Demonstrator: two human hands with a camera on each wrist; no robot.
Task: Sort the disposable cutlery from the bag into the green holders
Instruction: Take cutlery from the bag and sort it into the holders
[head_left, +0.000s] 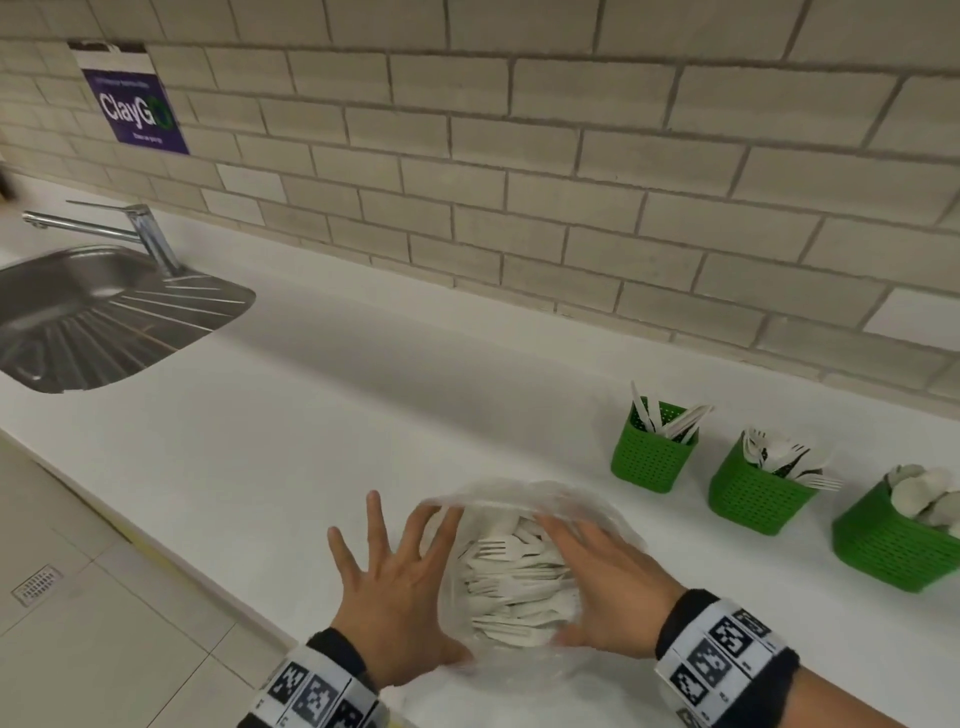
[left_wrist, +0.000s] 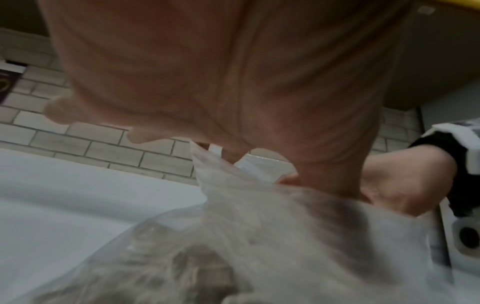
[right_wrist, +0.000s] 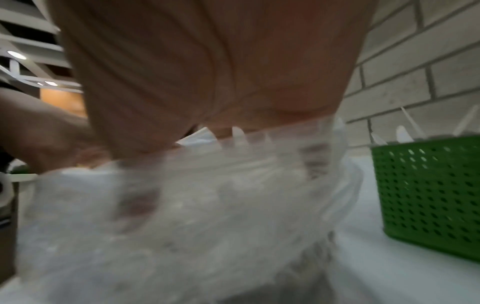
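- A clear plastic bag (head_left: 524, 501) was seen lying on the white counter (head_left: 322, 415), near its front edge, with its mouth held wide.
- A heap of white disposable cutlery (head_left: 514, 582) was seen inside the bag; forks could be made out, while the rest of the heap was too jumbled to tell apart.
- The left hand (head_left: 395, 587) was spread wide with straight, splayed fingers, and its inner side was laid against the left rim of the bag.
- The right hand (head_left: 608, 587) was placed on the right rim of the bag, fingers extended rather than curled; whether any plastic was pinched under the thumb could not be told.
- In both wrist views only palm and blurred plastic were shown close up.
- Three green holders were found standing in a row to the right of the bag, well apart from it.
- The nearest green holder (head_left: 652, 457) was seen to hold knives, the middle holder (head_left: 753, 493) forks, and the far-right holder (head_left: 893, 545) spoons.
- A steel sink (head_left: 98, 312) with a tap (head_left: 140, 228) was set into the counter at the far left, below a tiled wall (head_left: 519, 156) on which a purple poster (head_left: 137, 111) was fixed.
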